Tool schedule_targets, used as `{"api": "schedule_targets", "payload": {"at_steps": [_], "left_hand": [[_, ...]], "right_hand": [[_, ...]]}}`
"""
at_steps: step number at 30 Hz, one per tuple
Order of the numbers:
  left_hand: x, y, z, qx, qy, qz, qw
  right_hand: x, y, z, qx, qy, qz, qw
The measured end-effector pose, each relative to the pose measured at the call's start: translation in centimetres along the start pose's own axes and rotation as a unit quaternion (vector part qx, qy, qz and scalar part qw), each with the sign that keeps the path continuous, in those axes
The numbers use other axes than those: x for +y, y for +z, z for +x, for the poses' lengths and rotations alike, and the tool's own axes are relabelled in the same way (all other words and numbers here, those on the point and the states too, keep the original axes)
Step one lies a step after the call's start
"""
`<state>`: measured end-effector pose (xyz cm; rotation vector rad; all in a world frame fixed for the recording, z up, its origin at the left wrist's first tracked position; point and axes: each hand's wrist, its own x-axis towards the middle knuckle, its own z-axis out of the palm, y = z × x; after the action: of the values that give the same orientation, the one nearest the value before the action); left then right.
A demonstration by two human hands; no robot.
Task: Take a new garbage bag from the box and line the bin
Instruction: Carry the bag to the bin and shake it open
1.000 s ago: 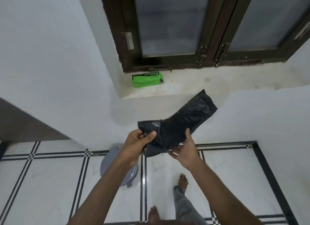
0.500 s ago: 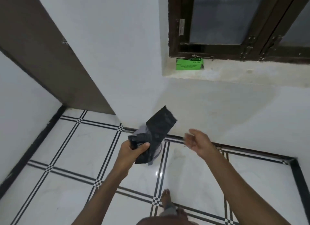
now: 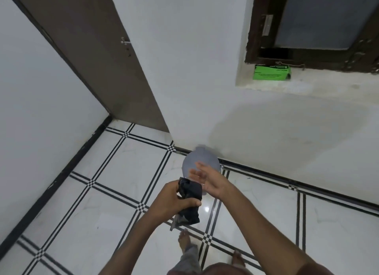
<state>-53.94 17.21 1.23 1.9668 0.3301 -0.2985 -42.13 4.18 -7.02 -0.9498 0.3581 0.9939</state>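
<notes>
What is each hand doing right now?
Left hand: grips the folded black garbage bag.
Right hand: open, motion-blurred beside the bag, holding nothing visible.

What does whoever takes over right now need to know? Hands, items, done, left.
Left hand: grips the folded black garbage bag.
Right hand: open, fingers blurred, just beside the bag above the bin.
Grey bin: on the floor against the wall, lid apparently closed.
Green box: on the window ledge.
Done: bag taken out of the box.
Left: unfold the bag, open the bin, line it.
</notes>
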Motion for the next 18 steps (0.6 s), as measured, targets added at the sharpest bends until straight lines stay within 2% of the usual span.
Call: {"api": "schedule_targets", "payload": {"at_steps": [4, 8, 10, 11, 13, 14, 18], "left_hand": [[-1.8, -4.0, 1.3, 0.002, 0.013, -0.007, 1.000], [-3.8, -9.2, 3.5, -0.039, 0.018, 0.021, 0.999], [-4.6, -11.6, 4.5, -0.047, 0.020, 0.020, 0.998], [-5.0, -12.8, 5.0, -0.045, 0.019, 0.020, 0.999], [-5.6, -14.7, 5.7, -0.025, 0.015, 0.030, 0.999], [-6.0, -16.1, 6.1, -0.017, 0.013, 0.033, 0.999], [-7.4, -19.3, 6.8, 0.041, -0.009, 0.003, 0.999]], "right_hand": [[2.3, 1.1, 2.5, 0.015, -0.053, -0.232, 0.971], [5.0, 2.5, 4.4, -0.103, -0.067, -0.360, 0.925], [5.1, 4.1, 5.6, -0.132, -0.072, -0.442, 0.884], [5.2, 4.8, 6.6, -0.129, -0.096, -0.499, 0.852], [4.8, 5.6, 8.2, -0.083, -0.167, -0.587, 0.788], [4.4, 6.1, 9.0, -0.041, -0.192, -0.610, 0.768], [2.0, 6.0, 9.5, 0.098, -0.253, -0.593, 0.758]]}}
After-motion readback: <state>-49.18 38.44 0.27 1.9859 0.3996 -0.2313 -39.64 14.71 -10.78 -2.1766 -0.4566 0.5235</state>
